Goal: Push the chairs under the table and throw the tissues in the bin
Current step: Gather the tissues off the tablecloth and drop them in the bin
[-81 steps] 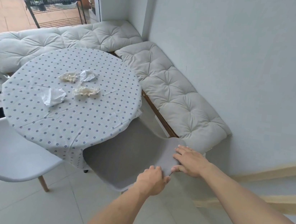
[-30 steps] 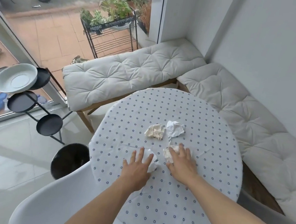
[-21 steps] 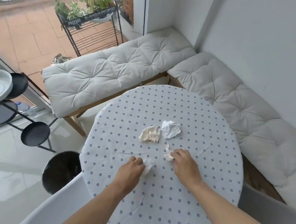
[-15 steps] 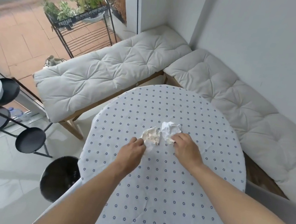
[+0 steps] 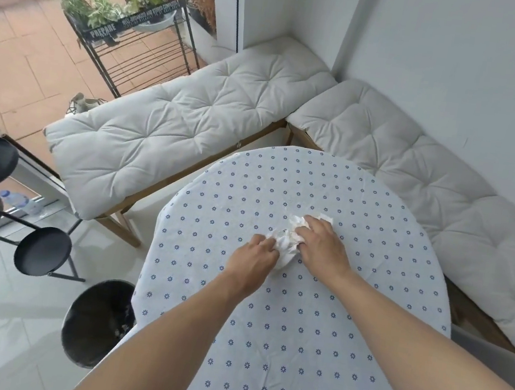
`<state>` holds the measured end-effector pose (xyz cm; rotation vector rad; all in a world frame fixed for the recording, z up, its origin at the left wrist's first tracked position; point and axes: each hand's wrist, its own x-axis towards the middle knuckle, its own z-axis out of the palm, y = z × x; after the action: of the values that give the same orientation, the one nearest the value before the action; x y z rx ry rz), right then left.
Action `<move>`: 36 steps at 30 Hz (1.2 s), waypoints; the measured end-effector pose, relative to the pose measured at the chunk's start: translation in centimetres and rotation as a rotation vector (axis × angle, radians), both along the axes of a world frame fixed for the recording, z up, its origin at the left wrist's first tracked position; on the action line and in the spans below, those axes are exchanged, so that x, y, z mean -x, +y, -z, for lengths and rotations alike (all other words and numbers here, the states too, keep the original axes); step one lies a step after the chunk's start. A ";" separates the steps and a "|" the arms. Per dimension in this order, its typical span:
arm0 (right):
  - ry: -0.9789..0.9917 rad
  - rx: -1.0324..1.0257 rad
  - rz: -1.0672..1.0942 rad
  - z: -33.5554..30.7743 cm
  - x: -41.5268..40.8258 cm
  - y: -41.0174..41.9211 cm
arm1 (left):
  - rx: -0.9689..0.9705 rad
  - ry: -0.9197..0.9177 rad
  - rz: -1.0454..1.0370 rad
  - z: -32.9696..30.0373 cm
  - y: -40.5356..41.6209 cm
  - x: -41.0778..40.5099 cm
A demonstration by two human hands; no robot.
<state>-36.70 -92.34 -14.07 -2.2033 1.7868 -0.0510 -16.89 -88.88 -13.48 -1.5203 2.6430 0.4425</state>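
Crumpled white tissues [image 5: 289, 244] lie bunched together near the middle of the round table [image 5: 295, 347], which wears a white cloth with small blue flowers. My left hand [image 5: 252, 258] grips the wad from the left. My right hand [image 5: 321, 245] closes over it from the right and above, hiding part of it. A black bin [image 5: 95, 320] stands on the floor at the table's left edge, with bits of white paper inside. A grey chair [image 5: 490, 353] shows only as a sliver at the table's right edge.
Cushioned benches [image 5: 177, 125] run along the window and the right wall [image 5: 416, 170]. A black stand with round trays [image 5: 39, 249] is on the floor at left. A plant rack [image 5: 132, 41] stands outside the glass.
Both hands left the chair back and came to the table. They swept the scattered tissues toward each other and now hold them as one wad between them.
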 end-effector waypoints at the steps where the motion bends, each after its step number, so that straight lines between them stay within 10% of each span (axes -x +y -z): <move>1: -0.005 0.013 0.007 -0.1 0.0 0.1 | 0.009 0.006 0.007 0.0 0.3 -0.3; 20: 0.034 0.031 0.036 -2.1 -4.0 0.3 | 0.065 0.063 -0.365 -1.5 9.0 -29.5; 36: -0.138 0.116 -0.527 -3.5 -34.1 2.0 | 0.053 0.106 -0.758 -0.3 18.9 -50.1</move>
<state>-2.60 -90.35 -10.55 -2.6089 1.1146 -0.1886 33.24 -69.95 -13.18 -2.5472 2.0493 0.4896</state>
